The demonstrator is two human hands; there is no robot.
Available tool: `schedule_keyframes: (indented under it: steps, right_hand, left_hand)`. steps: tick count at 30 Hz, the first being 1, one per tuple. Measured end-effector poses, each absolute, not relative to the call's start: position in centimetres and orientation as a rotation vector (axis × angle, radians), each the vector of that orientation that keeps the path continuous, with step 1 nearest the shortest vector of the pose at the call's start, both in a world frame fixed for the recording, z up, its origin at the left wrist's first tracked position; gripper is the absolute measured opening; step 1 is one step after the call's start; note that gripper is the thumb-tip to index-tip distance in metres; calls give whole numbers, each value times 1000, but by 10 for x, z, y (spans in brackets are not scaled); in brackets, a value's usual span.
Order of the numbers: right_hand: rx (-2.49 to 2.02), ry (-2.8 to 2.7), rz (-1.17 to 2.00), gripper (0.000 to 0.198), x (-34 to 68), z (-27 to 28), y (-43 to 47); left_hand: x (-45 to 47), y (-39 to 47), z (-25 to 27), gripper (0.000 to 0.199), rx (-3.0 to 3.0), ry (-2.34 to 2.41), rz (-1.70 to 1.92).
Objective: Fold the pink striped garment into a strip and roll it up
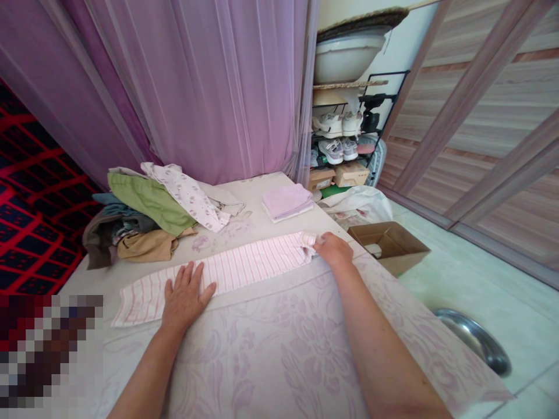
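A long, narrow pair of striped pants [257, 260], white with pink lines, lies stretched across the flower-patterned bed surface [262, 355]. My left hand [186, 297] rests flat on its left part, fingers spread. At the gathered right end, my right hand [334, 250] pinches the bunched waistband between thumb and fingers. Behind the striped pants sits a folded lilac cloth [287, 201]. To the left is a loose heap of clothes, with a green garment [148, 201], a white patterned garment [187, 195] and a tan garment [148, 244].
Purple curtains [209, 87] hang along the back. Past the right edge stand an open cardboard box [406, 244] and a metal basin [474, 340] on the tiled floor. A shoe rack [388, 105] holds shoes near the wooden wardrobe [480, 105]. A red-and-black blanket [30, 233] is at the left.
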State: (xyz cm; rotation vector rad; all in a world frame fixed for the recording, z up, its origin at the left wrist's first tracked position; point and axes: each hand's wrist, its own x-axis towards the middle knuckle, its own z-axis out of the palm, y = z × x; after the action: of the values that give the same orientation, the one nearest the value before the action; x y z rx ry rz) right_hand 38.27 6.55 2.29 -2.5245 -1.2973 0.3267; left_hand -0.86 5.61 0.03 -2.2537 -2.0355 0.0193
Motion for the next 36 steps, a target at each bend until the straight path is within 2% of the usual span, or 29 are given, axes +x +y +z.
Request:
schedule_keyframes:
  steps: [3,5,15,21,28,33,36]
  right_hand:
    - [-2554,-1447,358,26,376,25,65]
    - [-2504,-1495,320,24,376,25,66]
    - [-2500,-1214,116,32,403,10,61]
    - [-2404,-1230,130,35,407,9,61]
    - [-2439,-1337,263,51,399,19,58]
    - [-2314,-1504,176,23,395,17,62]
    - [-2255,-1408,155,19,400,14,62]
  left_hand:
    - [-10,58,-1,65,-2252,-2037,26]
    - [-11,59,-3,65,-2249,-2040,35]
    - [-10,59,-5,65,-2211,-2004,48]
    - [-13,60,-9,66,-2222,-1974,32]
    - [-16,61,-12,67,-2215,-1947,18]
    - [-21,62,-15,70,-2254,-1919,32]
    - [-18,60,-13,69,-2235,-1930,38]
